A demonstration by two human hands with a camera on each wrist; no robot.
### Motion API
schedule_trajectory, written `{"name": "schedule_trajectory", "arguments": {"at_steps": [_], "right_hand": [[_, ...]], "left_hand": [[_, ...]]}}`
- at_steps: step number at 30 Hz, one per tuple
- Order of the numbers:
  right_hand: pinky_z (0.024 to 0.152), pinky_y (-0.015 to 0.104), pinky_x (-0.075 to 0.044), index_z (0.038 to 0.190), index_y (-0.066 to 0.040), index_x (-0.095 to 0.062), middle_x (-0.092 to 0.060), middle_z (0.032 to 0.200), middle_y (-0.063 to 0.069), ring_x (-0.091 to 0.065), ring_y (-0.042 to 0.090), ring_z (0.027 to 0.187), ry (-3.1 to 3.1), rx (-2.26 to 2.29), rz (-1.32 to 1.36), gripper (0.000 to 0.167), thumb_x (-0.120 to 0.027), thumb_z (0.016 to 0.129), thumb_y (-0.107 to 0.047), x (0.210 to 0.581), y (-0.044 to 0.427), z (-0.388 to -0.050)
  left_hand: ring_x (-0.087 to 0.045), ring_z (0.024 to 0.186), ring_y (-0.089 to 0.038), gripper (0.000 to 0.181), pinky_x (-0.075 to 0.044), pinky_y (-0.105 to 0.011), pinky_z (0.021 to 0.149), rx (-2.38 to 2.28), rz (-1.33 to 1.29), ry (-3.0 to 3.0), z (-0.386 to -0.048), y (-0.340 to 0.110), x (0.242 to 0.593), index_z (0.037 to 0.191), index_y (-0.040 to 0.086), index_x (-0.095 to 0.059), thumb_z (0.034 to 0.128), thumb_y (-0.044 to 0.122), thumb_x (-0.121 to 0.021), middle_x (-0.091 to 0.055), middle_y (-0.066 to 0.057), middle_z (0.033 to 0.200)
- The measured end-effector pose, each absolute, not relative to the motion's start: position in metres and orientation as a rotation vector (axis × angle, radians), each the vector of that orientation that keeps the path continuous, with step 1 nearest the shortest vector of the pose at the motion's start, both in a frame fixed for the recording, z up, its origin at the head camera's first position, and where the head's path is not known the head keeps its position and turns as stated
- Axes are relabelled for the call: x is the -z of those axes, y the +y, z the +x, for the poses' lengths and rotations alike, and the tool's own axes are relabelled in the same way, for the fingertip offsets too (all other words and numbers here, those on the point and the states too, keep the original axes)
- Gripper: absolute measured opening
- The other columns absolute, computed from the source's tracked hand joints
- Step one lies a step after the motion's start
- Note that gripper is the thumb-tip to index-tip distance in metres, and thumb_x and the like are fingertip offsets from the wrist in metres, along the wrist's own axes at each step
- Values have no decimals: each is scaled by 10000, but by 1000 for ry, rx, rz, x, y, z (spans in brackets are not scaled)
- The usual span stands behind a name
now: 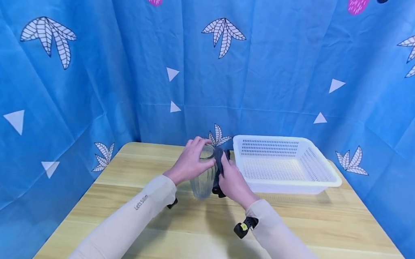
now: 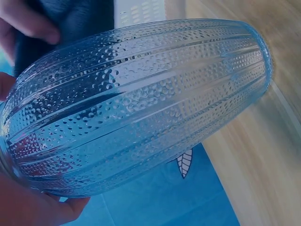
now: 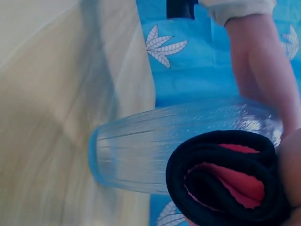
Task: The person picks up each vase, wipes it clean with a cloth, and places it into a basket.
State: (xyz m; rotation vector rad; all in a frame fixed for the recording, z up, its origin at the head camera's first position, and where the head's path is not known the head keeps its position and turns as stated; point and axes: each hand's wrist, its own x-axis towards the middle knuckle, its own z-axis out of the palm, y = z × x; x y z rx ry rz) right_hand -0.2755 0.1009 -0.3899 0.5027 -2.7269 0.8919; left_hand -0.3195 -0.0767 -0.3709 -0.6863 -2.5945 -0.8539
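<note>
A clear glass vase with ribbed, dimpled sides stands near the middle of the table, its base down; I cannot tell if it touches the wood. My left hand grips it around the rim, and in the left wrist view the thumb and fingers curl about its mouth. Close against the vase's right side, my right hand holds a rolled black cloth. Red lining shows in the folds at the roll's end. In the left wrist view the dark cloth appears behind the glass.
A white perforated plastic basket sits just right of the right hand, near the table's back edge. The wooden table meets a blue patterned curtain behind and at both sides. Each wrist wears a black strap.
</note>
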Motion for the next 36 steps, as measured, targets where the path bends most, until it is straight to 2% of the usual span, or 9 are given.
{"name": "schedule_trajectory", "arguments": {"at_steps": [4,9,11,15,21,26,30,33,36], "right_hand": [[908,487,-546,1554,28,-288,-611,1222,297,-649,383,1083,-2796,-937,455,653,-549,957,-17,400,99,-281],[830,467,-567,1460,69,-396,-656,1156,299,-686,341,960,-2896,-979,493,566,-553,923,-13,426,98,-287],[816,446,-565,1455,76,-408,-656,1190,294,-686,306,948,-2960,-970,507,567,-554,916,-24,438,99,-289],[877,431,-550,1500,110,-343,-576,1346,321,-663,290,1055,-3038,-983,509,637,-546,913,-32,452,101,-289],[920,452,-536,1517,90,-331,-506,1429,323,-623,338,1161,-2984,-1071,450,636,-539,929,-36,439,104,-283],[885,471,-552,1515,82,-338,-607,1293,326,-666,364,1078,-2846,-1016,469,642,-566,926,-32,415,104,-274],[820,467,-565,1555,-7,-305,-674,1160,271,-694,335,965,-2726,-927,511,698,-589,917,-12,394,105,-268],[817,484,-569,1601,-126,-251,-647,1222,254,-687,363,987,-2627,-855,544,790,-605,911,23,382,106,-265],[829,514,-570,1607,-206,-257,-610,1278,268,-679,403,1012,-2550,-816,574,843,-611,890,62,375,105,-265]], "left_hand": [[-423,1174,-217,587,-451,-432,973,850,-685,-2603,-320,-77,371,1407,187,-509,888,406,-672,-498,24,1281],[-425,1185,-200,588,-451,-447,982,882,-665,-2608,-321,-81,373,1408,221,-507,877,412,-674,-498,54,1295],[-422,1184,-197,592,-452,-452,983,889,-666,-2614,-321,-81,374,1412,226,-504,879,422,-667,-493,57,1297],[-424,1197,-202,597,-449,-472,992,901,-678,-2613,-321,-80,375,1421,224,-501,884,433,-659,-491,51,1305],[-433,1219,-209,591,-439,-468,1018,869,-693,-2609,-321,-79,370,1412,217,-503,878,418,-659,-504,55,1318],[-441,1220,-202,578,-435,-451,1032,844,-715,-2586,-323,-80,369,1394,217,-511,872,406,-670,-520,73,1326],[-431,1197,-206,571,-392,-450,1013,779,-720,-2572,-323,-79,369,1389,226,-540,908,510,-657,-555,66,1360],[-422,1100,-202,584,-359,-418,924,729,-728,-2557,-323,-79,371,1385,237,-566,920,584,-628,-583,63,1373],[-402,1004,-196,551,-342,-380,852,745,-747,-2529,-323,-79,373,1384,238,-574,930,543,-645,-602,68,1350]]}}
